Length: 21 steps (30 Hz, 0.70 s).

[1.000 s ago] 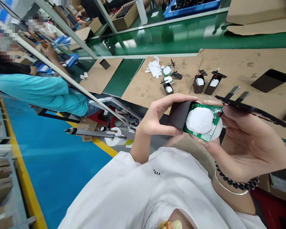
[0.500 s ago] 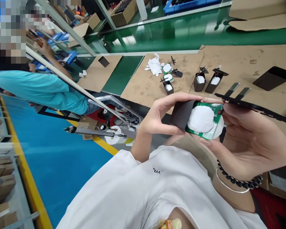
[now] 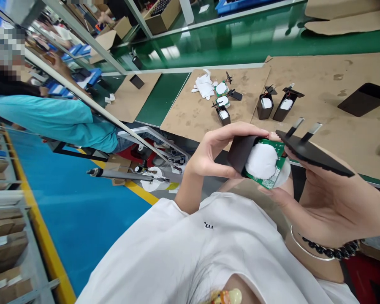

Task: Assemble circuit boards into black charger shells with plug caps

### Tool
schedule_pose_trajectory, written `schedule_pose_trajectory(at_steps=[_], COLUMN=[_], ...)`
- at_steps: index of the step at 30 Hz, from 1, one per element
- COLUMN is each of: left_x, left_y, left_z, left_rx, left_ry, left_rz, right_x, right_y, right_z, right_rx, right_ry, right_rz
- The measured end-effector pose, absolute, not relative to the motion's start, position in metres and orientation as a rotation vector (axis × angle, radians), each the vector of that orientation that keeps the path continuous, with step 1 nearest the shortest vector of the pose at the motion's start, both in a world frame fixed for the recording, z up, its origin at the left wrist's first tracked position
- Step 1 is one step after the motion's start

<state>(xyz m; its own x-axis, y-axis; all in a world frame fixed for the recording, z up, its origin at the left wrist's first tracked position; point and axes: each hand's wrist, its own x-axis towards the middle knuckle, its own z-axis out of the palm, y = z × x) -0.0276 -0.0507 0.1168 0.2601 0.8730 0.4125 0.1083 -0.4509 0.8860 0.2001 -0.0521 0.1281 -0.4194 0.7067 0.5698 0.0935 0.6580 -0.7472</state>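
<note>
Presently, before the cardboard-covered bench: left hand pinched round black casing; right hand curled about green circuit board with white pad, board's end inside casing, plus two-pronged plug cover.

Small black mark on my white shirt, below my left hand: too small to read. White print on green circuit board, against my right hand fingers: illegible. Nothing else readable.

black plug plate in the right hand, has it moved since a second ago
Yes. The black plug plate has turned in the right hand: against the two black housings, its prongs now point more steeply upward.
</note>
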Motion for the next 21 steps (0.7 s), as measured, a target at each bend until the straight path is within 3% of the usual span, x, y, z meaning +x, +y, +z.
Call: schedule_pose_trajectory(at_steps=[21], left_x=[-0.027], left_y=[-0.038], left_z=[0.101], left_rx=[1.802], left_ry=[0.697], left_rz=[1.353], right_x=[0.195], right_y=[-0.046], right_z=[0.126], right_rx=[-0.521], right_ry=[-1.895], right_rz=[0.726])
